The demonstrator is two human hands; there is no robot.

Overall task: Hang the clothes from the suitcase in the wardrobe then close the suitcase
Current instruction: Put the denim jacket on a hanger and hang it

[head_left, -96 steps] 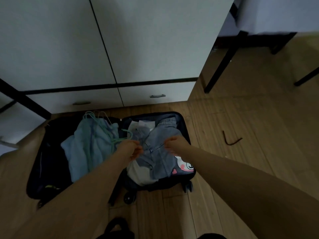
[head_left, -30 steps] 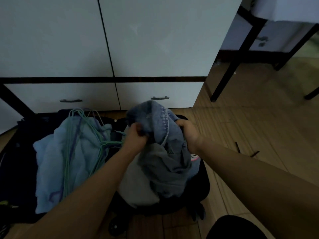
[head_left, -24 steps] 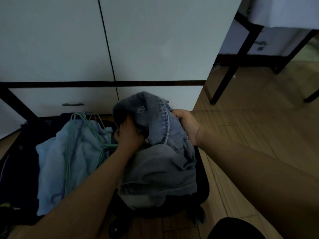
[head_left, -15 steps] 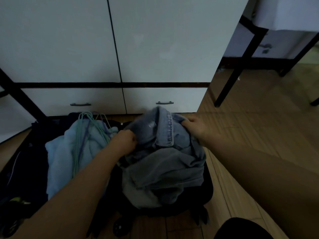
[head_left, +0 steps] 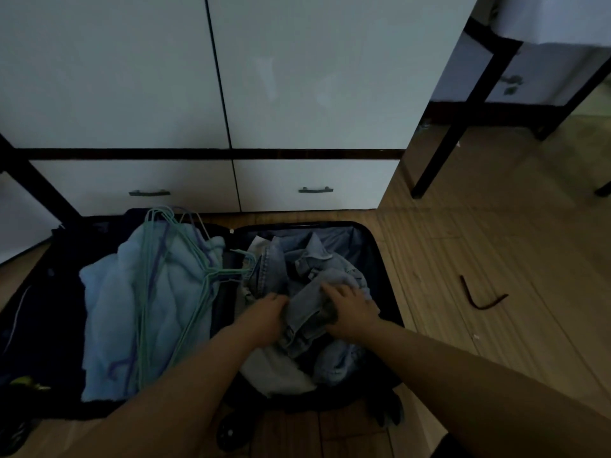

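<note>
- Suitcase (head_left: pixel 380 259): lies open flat on the floor (head_left: pixel 479 259), directly before the wardrobe (head_left: pixel 297 77). Both halves exposed; wheels at the near edge.
- Right half: crumpled denim jacket (head_left: pixel 297 266) on top of a pale garment (head_left: pixel 274 368), which shows at the near edge of that half.
- Left hand (head_left: pixel 264 317): grip curled into the denim at its near-left side; fingertips are buried in the cloth, so I cannot tell how tightly it closes.
- Right hand (head_left: pixel 350 309): fingers bent over a fold of the same jacket, grip closed on the cloth.
- Left half: light blue fleece (head_left: pixel 109 309) spread across it, with a bunch of green and purple wire hangers (head_left: pixel 158 276) lying on top. Their hooks point toward the wardrobe, and one arm reaches over the hinge line toward the jacket.
- Wardrobe: both doors shut. Two drawers below, each with a bar handle, also shut.
- Floor, right of the suitcase: a thin dark bent object (head_left: pixel 479 297), well apart; identity unclear.
- Far right corner: black counter legs (head_left: pixel 456 127) on the floor.
</note>
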